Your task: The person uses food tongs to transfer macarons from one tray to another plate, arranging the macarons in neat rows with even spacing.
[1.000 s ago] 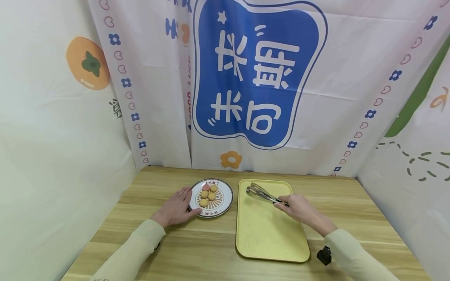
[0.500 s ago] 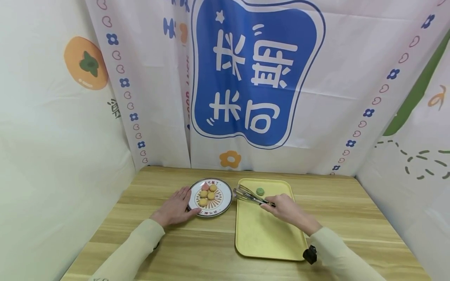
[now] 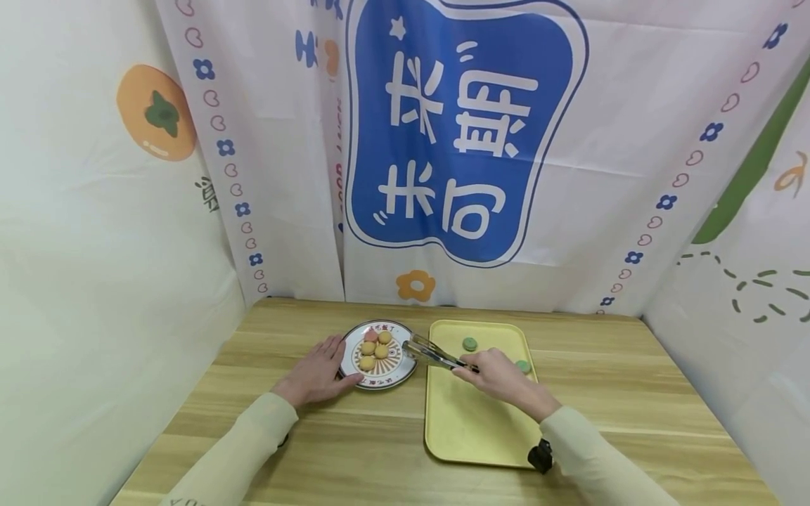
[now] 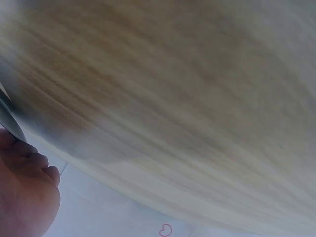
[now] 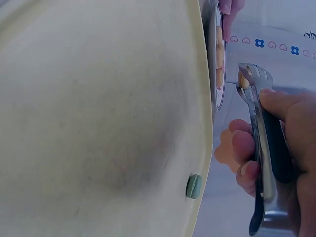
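Observation:
My left hand lies with straight fingers at the left rim of a white patterned plate; the left wrist view catches its curved edge beside the hand. Several yellow round cookies and a pink one are on the plate. Metal tongs are gripped in my right hand, their tips over the plate's right side. In the right wrist view, a tan round piece shows between the tong tips, above my right thumb and fingers.
Right of the plate lies a yellow tray with a green macaron near its far edge and another near its right edge, partly behind my right hand. Printed cloth hangs behind the wooden table.
My right hand and the tongs have moved left, from above the tray to the plate's right side, uncovering the green macarons. My left hand has stayed at the plate.

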Action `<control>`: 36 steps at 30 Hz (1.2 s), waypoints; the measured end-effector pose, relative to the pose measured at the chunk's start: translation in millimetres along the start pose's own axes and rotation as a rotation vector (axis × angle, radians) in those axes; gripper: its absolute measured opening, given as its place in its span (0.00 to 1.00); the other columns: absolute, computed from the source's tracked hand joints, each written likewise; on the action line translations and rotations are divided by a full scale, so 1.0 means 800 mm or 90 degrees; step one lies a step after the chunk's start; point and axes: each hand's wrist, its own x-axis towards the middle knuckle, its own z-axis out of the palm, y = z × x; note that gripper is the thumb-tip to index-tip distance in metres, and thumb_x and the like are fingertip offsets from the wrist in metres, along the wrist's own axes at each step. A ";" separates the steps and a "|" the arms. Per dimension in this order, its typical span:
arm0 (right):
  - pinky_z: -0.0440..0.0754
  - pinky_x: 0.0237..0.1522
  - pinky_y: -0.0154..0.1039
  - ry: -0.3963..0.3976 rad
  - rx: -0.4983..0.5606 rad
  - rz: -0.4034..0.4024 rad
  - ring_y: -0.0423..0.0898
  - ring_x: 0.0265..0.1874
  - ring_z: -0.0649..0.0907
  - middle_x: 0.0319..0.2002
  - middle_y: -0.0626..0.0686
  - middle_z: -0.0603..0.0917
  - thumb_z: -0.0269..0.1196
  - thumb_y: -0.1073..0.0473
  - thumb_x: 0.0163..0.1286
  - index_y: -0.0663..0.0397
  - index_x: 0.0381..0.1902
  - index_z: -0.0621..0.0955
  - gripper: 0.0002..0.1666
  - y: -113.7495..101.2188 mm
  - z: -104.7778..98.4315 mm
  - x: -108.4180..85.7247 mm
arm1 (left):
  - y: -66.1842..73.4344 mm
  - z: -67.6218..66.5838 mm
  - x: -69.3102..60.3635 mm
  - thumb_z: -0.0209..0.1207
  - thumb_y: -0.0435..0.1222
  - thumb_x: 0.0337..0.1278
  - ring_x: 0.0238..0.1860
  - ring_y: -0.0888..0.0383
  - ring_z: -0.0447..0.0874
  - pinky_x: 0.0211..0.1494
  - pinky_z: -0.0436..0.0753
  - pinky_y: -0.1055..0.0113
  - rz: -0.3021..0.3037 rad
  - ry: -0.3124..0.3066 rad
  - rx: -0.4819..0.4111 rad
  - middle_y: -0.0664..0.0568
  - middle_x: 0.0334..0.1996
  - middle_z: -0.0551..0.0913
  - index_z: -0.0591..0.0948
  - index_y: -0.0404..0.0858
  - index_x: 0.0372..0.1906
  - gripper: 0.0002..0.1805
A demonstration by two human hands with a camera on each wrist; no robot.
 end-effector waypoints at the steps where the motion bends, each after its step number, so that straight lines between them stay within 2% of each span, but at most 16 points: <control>1: 0.55 0.16 0.25 0.001 0.002 -0.001 0.30 0.12 0.56 0.13 0.38 0.59 0.60 0.50 0.72 0.46 0.21 0.73 0.18 -0.001 0.001 0.001 | 0.000 0.000 0.000 0.41 0.70 0.63 0.77 0.38 0.52 0.80 0.55 0.48 0.000 0.000 0.001 0.31 0.75 0.54 0.56 0.24 0.73 0.55; 9: 0.56 0.15 0.24 -0.016 0.021 0.003 0.30 0.11 0.57 0.12 0.38 0.60 0.59 0.48 0.73 0.47 0.24 0.78 0.17 -0.008 0.010 0.012 | 0.000 0.001 0.001 0.40 0.70 0.63 0.77 0.38 0.52 0.79 0.56 0.47 -0.001 0.003 -0.002 0.31 0.75 0.54 0.56 0.24 0.73 0.56; 17: 0.56 0.13 0.25 -0.020 0.045 0.003 0.30 0.11 0.58 0.13 0.38 0.61 0.59 0.47 0.73 0.48 0.24 0.77 0.18 -0.015 0.020 0.019 | 0.000 0.000 0.000 0.41 0.69 0.63 0.77 0.37 0.52 0.79 0.56 0.47 0.002 0.008 -0.009 0.31 0.75 0.55 0.57 0.24 0.73 0.55; 27: 0.58 0.15 0.25 -0.030 0.034 0.002 0.31 0.11 0.60 0.13 0.39 0.63 0.60 0.50 0.72 0.49 0.27 0.81 0.15 -0.027 0.037 0.035 | -0.003 0.004 0.001 0.39 0.70 0.63 0.77 0.38 0.53 0.79 0.57 0.48 0.006 0.009 0.010 0.31 0.75 0.55 0.57 0.24 0.73 0.56; 36: 0.58 0.15 0.25 -0.034 0.021 0.010 0.32 0.11 0.61 0.12 0.39 0.63 0.61 0.49 0.72 0.48 0.23 0.80 0.17 -0.037 0.047 0.047 | -0.004 0.006 0.002 0.40 0.71 0.63 0.77 0.38 0.52 0.79 0.57 0.47 0.004 0.008 0.007 0.32 0.75 0.55 0.57 0.25 0.73 0.56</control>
